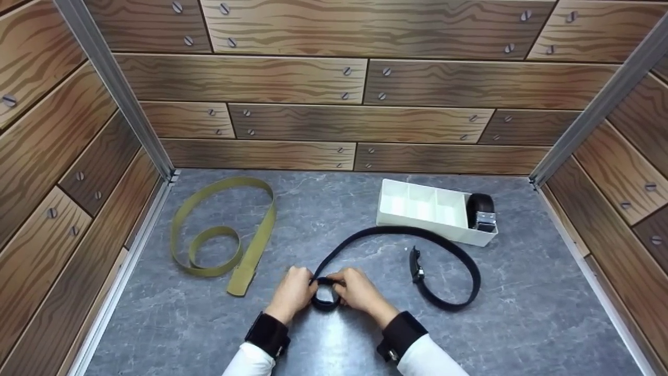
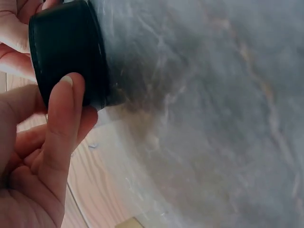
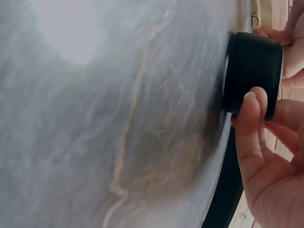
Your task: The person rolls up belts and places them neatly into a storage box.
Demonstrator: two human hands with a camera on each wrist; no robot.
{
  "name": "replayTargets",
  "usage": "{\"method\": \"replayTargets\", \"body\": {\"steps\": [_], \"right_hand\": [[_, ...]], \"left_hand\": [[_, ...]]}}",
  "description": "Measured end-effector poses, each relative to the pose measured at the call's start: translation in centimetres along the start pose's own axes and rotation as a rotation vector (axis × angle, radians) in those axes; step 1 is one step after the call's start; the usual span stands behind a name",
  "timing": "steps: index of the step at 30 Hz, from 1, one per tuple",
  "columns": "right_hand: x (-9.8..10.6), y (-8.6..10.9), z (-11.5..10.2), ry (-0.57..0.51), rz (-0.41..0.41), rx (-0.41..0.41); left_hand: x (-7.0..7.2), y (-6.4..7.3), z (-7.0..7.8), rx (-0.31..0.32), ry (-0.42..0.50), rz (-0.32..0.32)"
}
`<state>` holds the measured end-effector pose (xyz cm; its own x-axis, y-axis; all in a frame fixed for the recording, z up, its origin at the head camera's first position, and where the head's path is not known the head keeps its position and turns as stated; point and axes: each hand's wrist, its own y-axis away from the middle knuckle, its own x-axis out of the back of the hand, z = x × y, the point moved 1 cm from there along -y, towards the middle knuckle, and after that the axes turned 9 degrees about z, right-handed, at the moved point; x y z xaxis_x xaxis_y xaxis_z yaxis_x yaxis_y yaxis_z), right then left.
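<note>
While both hands worked at one small coil, the rest of the black belt lay loose on the tabletop, arcing away past the white tray and curling round to its buckle on the right. The coil sat near the person, its opening facing up. Each grip was closed on it: the left hand pinched its left side, where the strap ran off, and the right hand pinched the opposite side with thumb and fingers.

Winding looked like the step in hand, and doing it well seemed to call for small turns, with one pinch always kept while the other shifted. The strap needed light tension at the left fingers, its edges level (a lean of one layer would probably spread to the next). Too slack a pinch could have let the coil spring open. It seemed wise, too, to feed the long arc in gently, so that it did not drag against the tray.
</note>
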<state>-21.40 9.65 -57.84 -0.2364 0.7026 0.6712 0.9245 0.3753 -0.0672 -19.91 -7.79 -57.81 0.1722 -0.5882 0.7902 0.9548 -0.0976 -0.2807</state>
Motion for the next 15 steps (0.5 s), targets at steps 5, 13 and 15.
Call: {"method": "replayTargets", "body": {"steps": [5, 13, 15], "right_hand": [[-0.06, -0.41, 0.50, 0.095, 0.052, 0.167], [-0.35, 0.02, 0.56, 0.127, 0.088, 0.176], [-0.29, 0.35, 0.32, 0.129, 0.090, 0.123]], "left_hand": [[-0.18, -0.37, 0.33, -0.054, -0.070, 0.010], [-0.37, -0.31, 0.39, -0.083, -0.113, 0.061], [-0.43, -0.30, 0.37, -0.058, -0.112, 0.052]]}}
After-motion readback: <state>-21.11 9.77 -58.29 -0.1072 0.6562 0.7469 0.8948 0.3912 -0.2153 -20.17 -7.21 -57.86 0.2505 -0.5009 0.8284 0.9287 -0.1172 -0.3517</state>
